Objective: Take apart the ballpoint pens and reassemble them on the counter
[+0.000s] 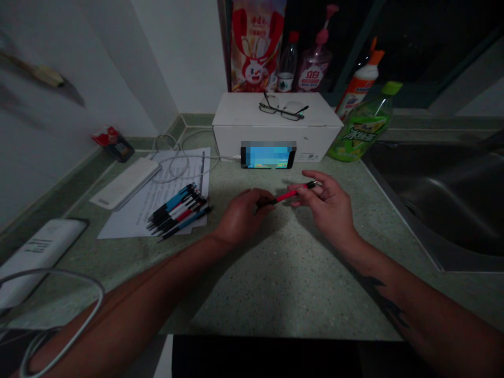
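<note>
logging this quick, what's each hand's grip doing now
Left hand: closed, holding one end of the red and black pen.
Right hand: partly closed, holding the same pen nearer its other end.

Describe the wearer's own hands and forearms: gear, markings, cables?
Left hand and right hand: both bare, no gloves. Left forearm and right forearm: no sleeves in view, no watch visible. Right forearm carries dark, irregular patches, possibly a tattoo. A thin, light-grey, looped cable crosses the left forearm in view; can't tell if they touch.
</note>
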Motion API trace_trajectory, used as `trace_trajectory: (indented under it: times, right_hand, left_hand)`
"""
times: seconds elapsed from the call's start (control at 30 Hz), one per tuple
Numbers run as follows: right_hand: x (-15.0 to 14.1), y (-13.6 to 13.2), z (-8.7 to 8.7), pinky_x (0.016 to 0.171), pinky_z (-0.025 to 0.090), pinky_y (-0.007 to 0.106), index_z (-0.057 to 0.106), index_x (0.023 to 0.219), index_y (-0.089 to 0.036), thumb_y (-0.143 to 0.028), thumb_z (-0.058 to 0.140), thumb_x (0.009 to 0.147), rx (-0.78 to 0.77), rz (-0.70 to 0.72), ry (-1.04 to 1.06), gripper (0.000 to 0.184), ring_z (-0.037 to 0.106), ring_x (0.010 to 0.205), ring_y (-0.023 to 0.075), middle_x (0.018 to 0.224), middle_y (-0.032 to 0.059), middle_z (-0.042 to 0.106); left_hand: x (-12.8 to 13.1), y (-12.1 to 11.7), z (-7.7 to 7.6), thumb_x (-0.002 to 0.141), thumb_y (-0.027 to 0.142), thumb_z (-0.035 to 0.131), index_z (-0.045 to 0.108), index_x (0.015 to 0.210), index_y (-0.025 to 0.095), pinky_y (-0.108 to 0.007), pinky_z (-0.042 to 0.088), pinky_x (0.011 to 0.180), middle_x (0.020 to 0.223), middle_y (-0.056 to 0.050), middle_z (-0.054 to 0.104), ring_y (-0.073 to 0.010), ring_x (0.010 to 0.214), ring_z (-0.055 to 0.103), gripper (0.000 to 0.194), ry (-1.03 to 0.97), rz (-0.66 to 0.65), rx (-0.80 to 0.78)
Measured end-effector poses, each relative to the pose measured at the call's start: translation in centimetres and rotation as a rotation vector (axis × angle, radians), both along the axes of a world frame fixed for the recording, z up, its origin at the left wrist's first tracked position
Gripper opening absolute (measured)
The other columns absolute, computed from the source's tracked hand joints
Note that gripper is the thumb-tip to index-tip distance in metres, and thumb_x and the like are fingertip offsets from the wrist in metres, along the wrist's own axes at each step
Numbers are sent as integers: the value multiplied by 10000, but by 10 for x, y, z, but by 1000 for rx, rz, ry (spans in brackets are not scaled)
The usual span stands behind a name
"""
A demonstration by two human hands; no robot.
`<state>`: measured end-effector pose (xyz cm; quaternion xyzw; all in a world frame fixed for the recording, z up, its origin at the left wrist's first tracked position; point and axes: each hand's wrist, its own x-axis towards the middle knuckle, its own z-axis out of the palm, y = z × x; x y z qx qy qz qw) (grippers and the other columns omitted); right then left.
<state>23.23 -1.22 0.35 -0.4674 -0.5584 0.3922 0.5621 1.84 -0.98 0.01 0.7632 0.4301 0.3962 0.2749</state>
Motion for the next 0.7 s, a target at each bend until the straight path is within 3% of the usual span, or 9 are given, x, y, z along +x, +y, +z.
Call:
trace_trajectory:
  times: [0.1,0.3,0.7]
  right_hand:
    - [0,0,-2,761,681,437,609,1429,-244,-468,702,960,-38,50,-43,528,791,770,217,887,27,810]
    - [2,1,-7,776,680,451,537,1539,-263,-450,674,984,-19,39,-62,602,785,751,211,864,19,801]
    - [2,1,-3,744,660,426,673,1391,-255,-495,720,953,-43,77,-52,502,765,715,206,851,32,799]
  left_hand:
    - [0,-1,0,933,167,672,698,1009,205,-349,589,812,965,-55,774,-192,868,713,89,3,11,4]
    - [1,-1,1,937,157,674,703,1022,193,-335,584,802,968,-59,775,-189,867,717,96,22,9,34]
    - [1,0,-3,943,148,668,703,1041,188,-335,595,786,942,-59,779,-193,848,733,111,73,2,65]
